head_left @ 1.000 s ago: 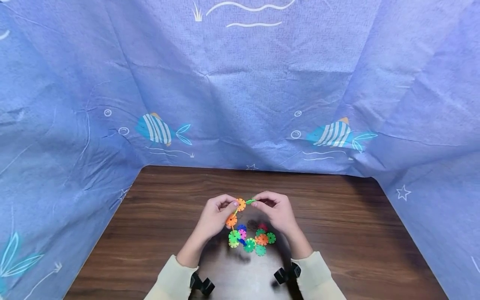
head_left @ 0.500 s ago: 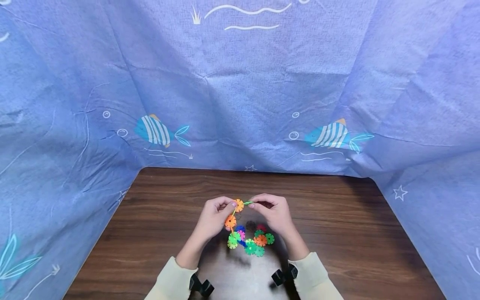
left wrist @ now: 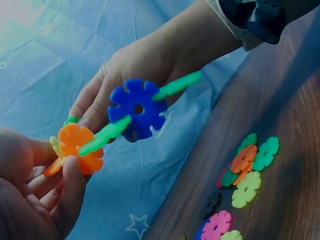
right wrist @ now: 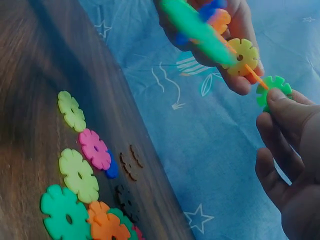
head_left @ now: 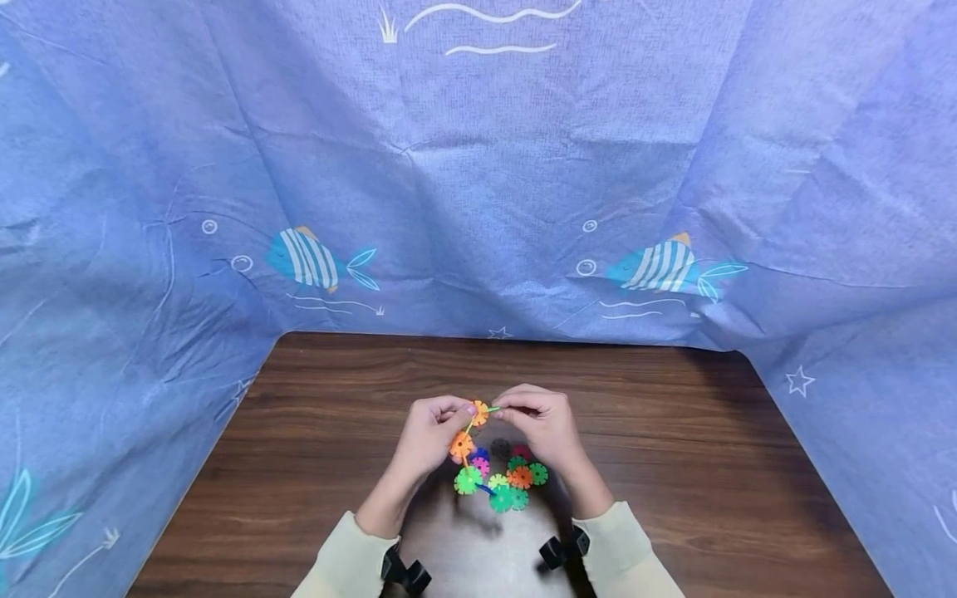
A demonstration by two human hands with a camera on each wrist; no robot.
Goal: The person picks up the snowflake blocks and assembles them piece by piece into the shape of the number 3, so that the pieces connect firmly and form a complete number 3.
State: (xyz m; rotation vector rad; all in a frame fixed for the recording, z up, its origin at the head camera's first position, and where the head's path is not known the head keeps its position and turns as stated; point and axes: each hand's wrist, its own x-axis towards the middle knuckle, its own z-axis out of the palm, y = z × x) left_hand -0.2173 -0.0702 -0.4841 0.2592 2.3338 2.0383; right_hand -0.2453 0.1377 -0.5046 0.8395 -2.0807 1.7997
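Observation:
Both hands hold a chain of slotted plastic snowflake discs above the table. My left hand (head_left: 428, 436) pinches an orange disc (head_left: 481, 413) between thumb and fingers. My right hand (head_left: 547, 423) pinches a green disc (right wrist: 275, 92) by its edge; in the right wrist view it meets the orange disc, which appears edge-on beside a yellow disc (right wrist: 245, 52). From the left hand the chain hangs down through another orange disc (head_left: 461, 445) and a light green disc (head_left: 468, 480). A blue disc (left wrist: 145, 122) with green discs (left wrist: 181, 85) slotted into it dangles near the left wrist camera.
Loose discs lie on the brown wooden table (head_left: 314, 465) below the hands: pink (right wrist: 95, 150), yellow-green (right wrist: 79, 175), green (right wrist: 56, 215), orange (left wrist: 244, 159), black (right wrist: 127, 202) and brown (right wrist: 132, 162). A blue fish-print cloth (head_left: 478, 166) hangs behind the table.
The right hand has shifted slightly left, with its green disc turned nearly edge-on. The hanging end of the chain has swung a little, uncovering a yellow-green disc on the table.

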